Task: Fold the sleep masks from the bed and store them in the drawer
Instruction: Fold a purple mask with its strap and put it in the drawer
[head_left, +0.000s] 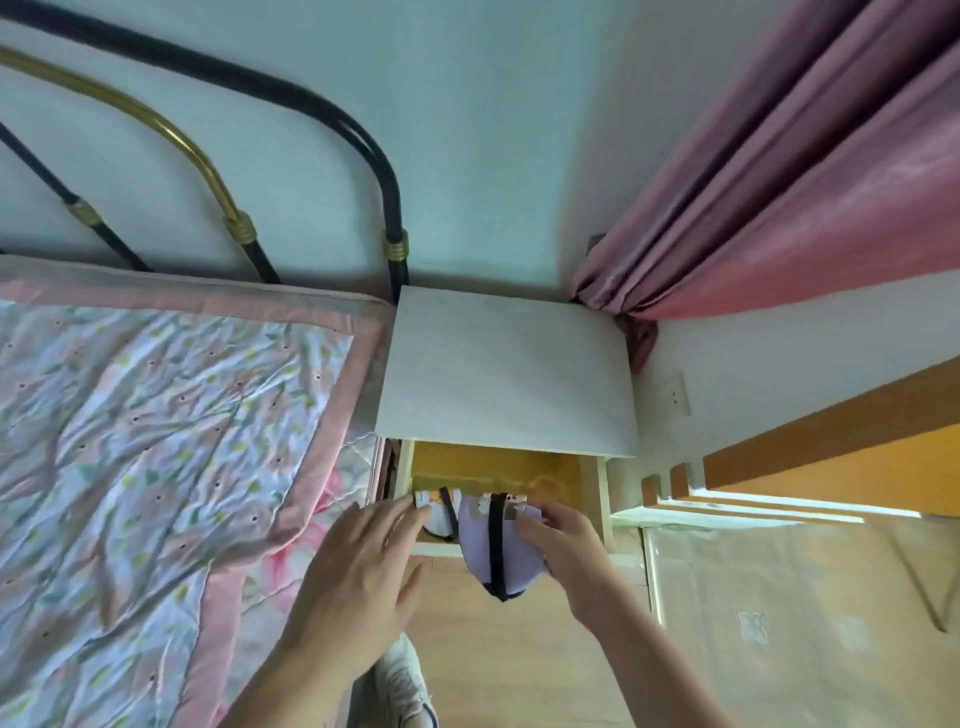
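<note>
The person is standing over the bedside cabinet (506, 364), whose white top is sitting between the bed (156, 441) on the left and the pink curtain (779, 182) on the right. Its drawer (601, 493) is standing pulled out, showing a yellowish inside. The right hand (563, 540) is gripping a folded lilac sleep mask (480, 545) with a dark strap running down its middle; the fingers are curling over the mask's right edge, and the mask is hanging half across the drawer's front lip, its upper part over the inside and its lower tip dangling in front, above the floor. The left hand (358, 577) is reaching in with fingers stretched out and spread, holding nothing, its fingertips arriving at the drawer's left front corner beside a second mask (439, 512), white with an orange print and a dark strap, which is lying inside the drawer toward the left. Whether those fingertips are actually touching that mask, I cannot tell. The two masks are sitting just beside each other. On the bed, a floral quilt with a pink border is lying rumpled, under a black and brass metal headboard (218, 171). A white shoe (402, 680) is showing on the wooden floor below the hands.
</note>
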